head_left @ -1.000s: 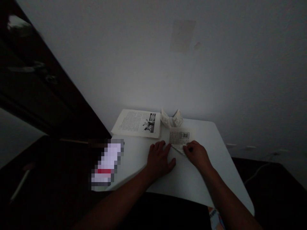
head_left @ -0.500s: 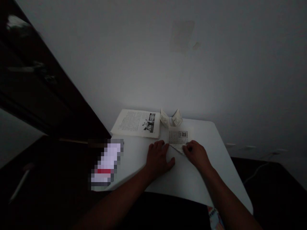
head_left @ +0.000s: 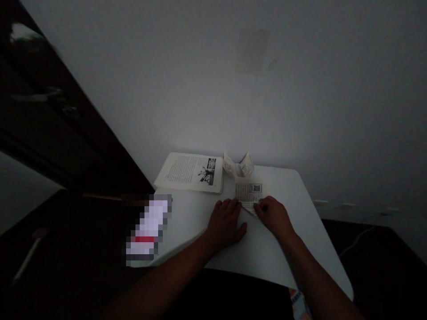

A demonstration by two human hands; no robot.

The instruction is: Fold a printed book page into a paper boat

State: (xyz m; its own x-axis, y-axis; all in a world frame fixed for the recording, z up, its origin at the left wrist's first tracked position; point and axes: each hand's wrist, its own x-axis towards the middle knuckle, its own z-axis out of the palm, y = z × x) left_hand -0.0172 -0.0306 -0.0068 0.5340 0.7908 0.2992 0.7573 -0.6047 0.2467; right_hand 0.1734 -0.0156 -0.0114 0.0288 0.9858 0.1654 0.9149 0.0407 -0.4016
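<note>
A printed sheet of paper (head_left: 245,191) with a QR code lies on the white table, its near edge folded over. My right hand (head_left: 275,216) pinches that near edge at its right side, fingers closed. My left hand (head_left: 225,224) rests palm down at the paper's left, fingertips touching its near left corner and the thumb stretched apart. Just behind the sheet stands a folded paper shape (head_left: 246,165) with raised, printed flaps. To the left of it lies a book (head_left: 187,171) showing a page of text and dark pictures.
The white table (head_left: 293,186) stands against a grey wall (head_left: 200,89). At its left edge lies a blurred-out, pixelated object (head_left: 150,226). A dark door (head_left: 60,111) with a handle is at the left. A cable (head_left: 358,238) hangs at the right.
My left hand has shifted slightly right, its fingertips now touching the paper's corner. My right hand stays almost where it was, still pinching the near edge.
</note>
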